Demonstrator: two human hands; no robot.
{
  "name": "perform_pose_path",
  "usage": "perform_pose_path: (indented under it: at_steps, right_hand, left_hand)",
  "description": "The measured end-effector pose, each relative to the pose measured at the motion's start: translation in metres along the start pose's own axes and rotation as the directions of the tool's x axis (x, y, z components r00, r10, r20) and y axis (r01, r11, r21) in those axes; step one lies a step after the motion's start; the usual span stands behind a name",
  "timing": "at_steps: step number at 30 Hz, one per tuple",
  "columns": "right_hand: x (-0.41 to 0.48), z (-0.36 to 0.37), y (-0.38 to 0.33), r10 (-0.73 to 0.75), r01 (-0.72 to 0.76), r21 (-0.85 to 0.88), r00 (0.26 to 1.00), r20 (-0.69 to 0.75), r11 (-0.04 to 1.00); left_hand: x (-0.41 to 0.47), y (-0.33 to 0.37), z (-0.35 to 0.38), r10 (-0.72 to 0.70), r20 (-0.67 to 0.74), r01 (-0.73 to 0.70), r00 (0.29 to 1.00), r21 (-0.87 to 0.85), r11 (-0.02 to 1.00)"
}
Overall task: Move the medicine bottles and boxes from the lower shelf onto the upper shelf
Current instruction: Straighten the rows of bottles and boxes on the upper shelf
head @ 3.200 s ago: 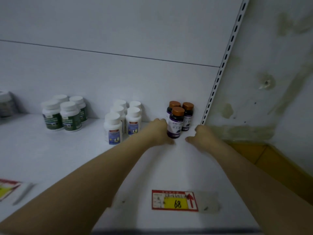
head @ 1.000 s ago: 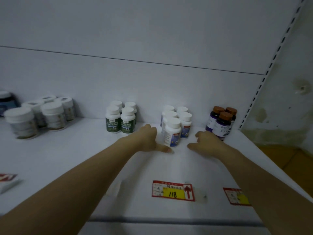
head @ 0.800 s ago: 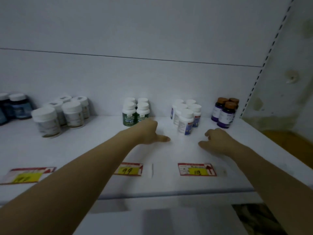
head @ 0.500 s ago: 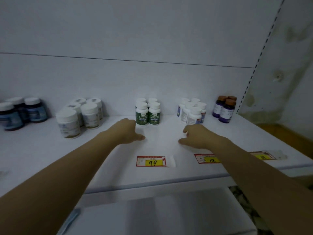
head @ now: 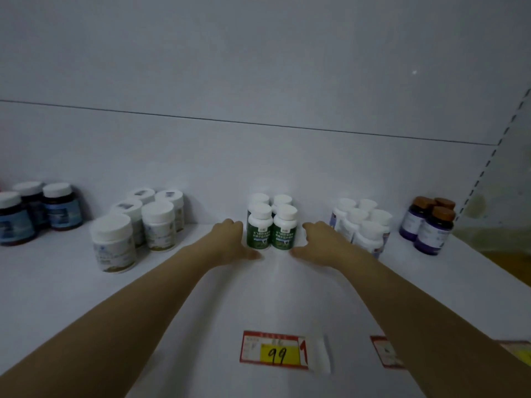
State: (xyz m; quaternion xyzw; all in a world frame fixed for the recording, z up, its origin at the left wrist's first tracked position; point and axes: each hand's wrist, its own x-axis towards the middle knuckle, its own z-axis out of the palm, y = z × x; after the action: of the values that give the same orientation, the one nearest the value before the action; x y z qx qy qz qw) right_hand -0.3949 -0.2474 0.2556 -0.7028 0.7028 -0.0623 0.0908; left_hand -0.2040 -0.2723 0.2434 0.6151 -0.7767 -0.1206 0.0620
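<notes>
A cluster of green-labelled bottles with white caps (head: 271, 225) stands at the back of the white shelf (head: 201, 326). My left hand (head: 230, 239) is at the cluster's left side and my right hand (head: 319, 239) at its right side. Both hands are spread with thumbs pointing inward, close to or touching the bottles; neither is wrapped round one. To the right stand white bottles with blue labels (head: 363, 225) and purple bottles with brown caps (head: 429, 224). To the left are larger white jars (head: 138, 222) and dark blue bottles (head: 34, 211).
A red and yellow price tag reading 99 (head: 273, 351) lies at the shelf's front edge, with another tag (head: 383, 351) partly behind my right forearm. A perforated upright (head: 485, 173) bounds the shelf on the right. A white back panel rises behind the bottles.
My view has moved left from the purple bottles past the blue-labelled ones. Both hands left those groups and now flank the green-labelled cluster, further forward than half a second ago.
</notes>
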Motion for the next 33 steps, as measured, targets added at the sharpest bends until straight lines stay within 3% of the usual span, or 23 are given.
perform_pose_path:
  at_steps: [6, 14, 18, 22, 28, 33]
  right_hand:
    - [0.022, -0.002, -0.001, -0.088, 0.088, 0.008, 0.992, 0.093, 0.996]
    - [0.028, -0.002, 0.001, -0.132, 0.129, 0.037, 0.985, 0.112, 0.991]
    - [0.026, -0.002, 0.003, -0.101, 0.102, -0.004, 0.988, 0.114, 0.995]
    - [0.011, 0.002, 0.003, 0.023, -0.012, -0.098, 0.993, 0.119, 0.995]
    - [-0.025, 0.007, -0.039, 0.135, -0.101, -0.233, 0.982, 0.134, 0.967]
    - [-0.059, 0.017, -0.108, 0.133, -0.109, -0.215, 0.986, 0.098, 0.970]
  left_hand:
    - [0.029, 0.000, 0.003, 0.045, -0.010, -0.045, 0.999, -0.009, 0.999]
    - [0.037, -0.001, 0.003, 0.135, 0.014, -0.136, 0.991, 0.012, 0.991]
    - [0.032, 0.003, 0.003, 0.089, -0.007, -0.088, 0.996, 0.059, 0.994]
    - [0.012, -0.001, 0.002, 0.015, -0.013, -0.014, 1.000, 0.046, 0.999]
    - [-0.049, -0.024, -0.027, 0.194, 0.041, -0.198, 0.980, 0.113, 0.974]
    - [-0.118, -0.080, -0.053, 0.284, 0.037, -0.285, 0.958, 0.032, 0.958]
